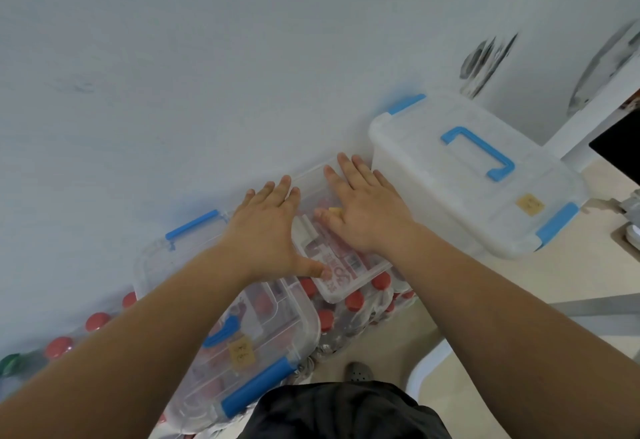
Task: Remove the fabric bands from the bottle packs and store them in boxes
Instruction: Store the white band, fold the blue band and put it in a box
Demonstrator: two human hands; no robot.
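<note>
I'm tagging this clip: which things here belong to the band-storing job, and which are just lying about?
In the job: left hand and right hand, flat on the small clear box; bottle packs beneath; latched clear box; frosted box with blue handle.
Lying about: shoe; dark panel.

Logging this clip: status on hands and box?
Hands open: left hand, right hand flat on small clear box lid. Box atop red-capped bottles. Nothing blocking.
</note>
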